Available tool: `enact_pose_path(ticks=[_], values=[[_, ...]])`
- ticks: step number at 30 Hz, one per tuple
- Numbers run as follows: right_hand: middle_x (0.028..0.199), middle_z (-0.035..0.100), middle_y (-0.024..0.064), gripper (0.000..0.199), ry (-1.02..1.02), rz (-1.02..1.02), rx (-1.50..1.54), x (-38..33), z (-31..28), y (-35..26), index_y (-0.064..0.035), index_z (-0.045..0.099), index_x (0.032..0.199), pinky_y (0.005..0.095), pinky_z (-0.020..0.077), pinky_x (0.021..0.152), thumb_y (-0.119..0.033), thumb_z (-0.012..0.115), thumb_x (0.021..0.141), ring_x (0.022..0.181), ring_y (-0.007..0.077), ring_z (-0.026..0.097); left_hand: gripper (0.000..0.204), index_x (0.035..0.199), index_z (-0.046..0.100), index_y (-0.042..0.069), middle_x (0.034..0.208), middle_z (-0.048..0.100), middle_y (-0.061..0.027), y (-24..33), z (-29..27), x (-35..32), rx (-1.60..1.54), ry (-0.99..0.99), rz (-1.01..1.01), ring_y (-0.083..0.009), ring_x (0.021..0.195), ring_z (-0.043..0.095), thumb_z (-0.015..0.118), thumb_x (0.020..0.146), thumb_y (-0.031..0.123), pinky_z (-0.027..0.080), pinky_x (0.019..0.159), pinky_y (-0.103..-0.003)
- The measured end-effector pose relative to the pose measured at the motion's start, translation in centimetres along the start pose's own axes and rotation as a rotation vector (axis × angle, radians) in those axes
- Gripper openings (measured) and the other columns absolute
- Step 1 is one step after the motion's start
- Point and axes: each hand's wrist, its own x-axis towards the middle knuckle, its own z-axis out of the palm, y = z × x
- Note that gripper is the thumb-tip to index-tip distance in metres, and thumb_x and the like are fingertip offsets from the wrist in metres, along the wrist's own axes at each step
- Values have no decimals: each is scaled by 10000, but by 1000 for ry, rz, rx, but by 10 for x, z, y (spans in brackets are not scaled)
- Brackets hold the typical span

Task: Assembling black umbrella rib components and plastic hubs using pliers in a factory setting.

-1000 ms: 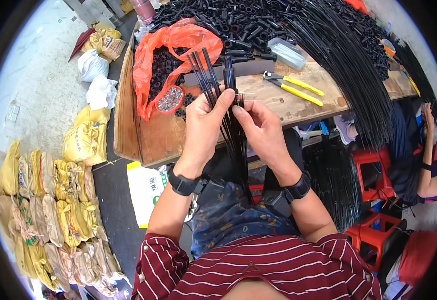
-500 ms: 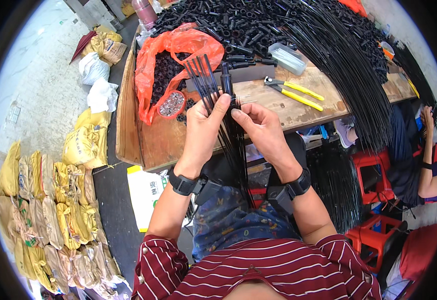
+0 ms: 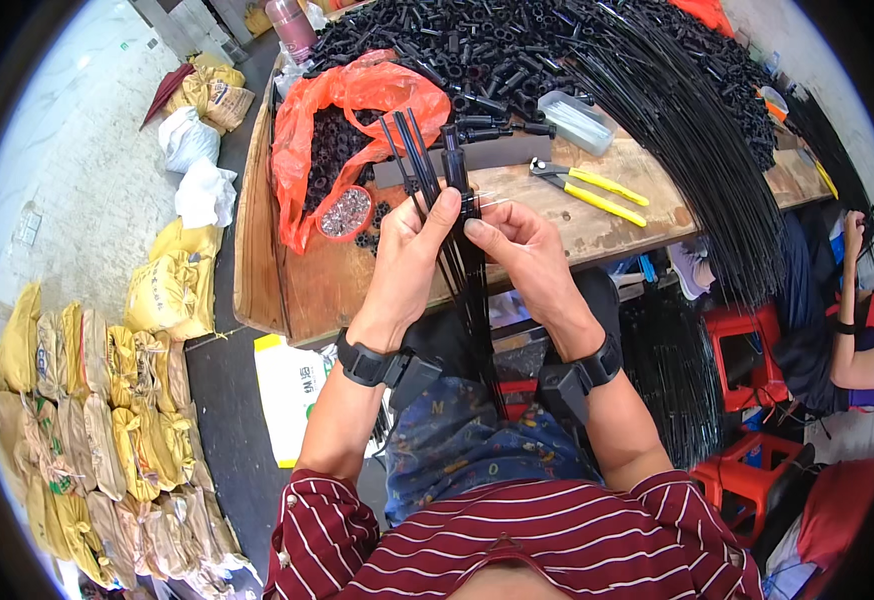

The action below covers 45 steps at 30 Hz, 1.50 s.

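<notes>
Left hand [image 3: 414, 245] clamps black rods [image 3: 423, 150] and tube [image 3: 454, 166]; right hand [image 3: 527, 255] seems pinched on pale pins [image 3: 487, 198] (partly hidden). Pliers [image 3: 602, 203], red bag [image 3: 302, 110], heaped parts [image 3: 497, 58] crowd the table [image 3: 327, 285].

Left forearm [image 3: 340, 420] and right forearm [image 3: 629, 430] angled inward from the lower frame, left hand [image 3: 407, 255] held at centre, left thumb [image 3: 439, 213] pointed upward, right hand [image 3: 527, 255] held just beside it, right thumb [image 3: 487, 238] and forefinger [image 3: 515, 217] pinched.
</notes>
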Motion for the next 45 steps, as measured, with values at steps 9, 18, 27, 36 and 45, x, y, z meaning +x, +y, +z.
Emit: enact_pose_path(ticks=[9,18,27,36,45], values=[[961,627,7,302,-17,41,6,-5,14,-3,14,600,1105,201,451,759,-151,694,871,874,42,551,260,996,613,36,939,675,-65,3,8,-7,-159,56,-91,-101,819,620,603,941,290,498,734,-249],[895,652,3,200,-39,-4,2,-4,1,-6,8,651,1008,192,447,713,-138,688,876,801,30,558,267,973,638,31,912,674,-51,3,10,-7,-149,25,-63,-86,807,617,579,955,291,499,730,-248],[947,648,-3,276,-18,33,25,-8,9,-1,-19,620,1129,194,461,757,-124,678,881,838,37,576,330,1027,630,5,926,662,-56,-2,7,-8,-40,45,-27,-110,831,619,551,967,319,496,754,-261],[1016,644,13,350,4,-24,155,-9,14,0,15,591,1184,205,472,785,-93,690,866,864,36,566,389,1073,619,-5,930,659,-67,-3,10,-9,-60,18,-43,-132,851,626,506,983,355,497,776,-272],[952,631,-28,186,72,-69,161,-8,13,-7,-7,641,1011,187,450,757,-108,694,864,847,20,537,379,1075,616,-14,932,661,-58,-7,14,-1,-21,8,-15,-111,852,605,514,983,339,477,801,-265]])
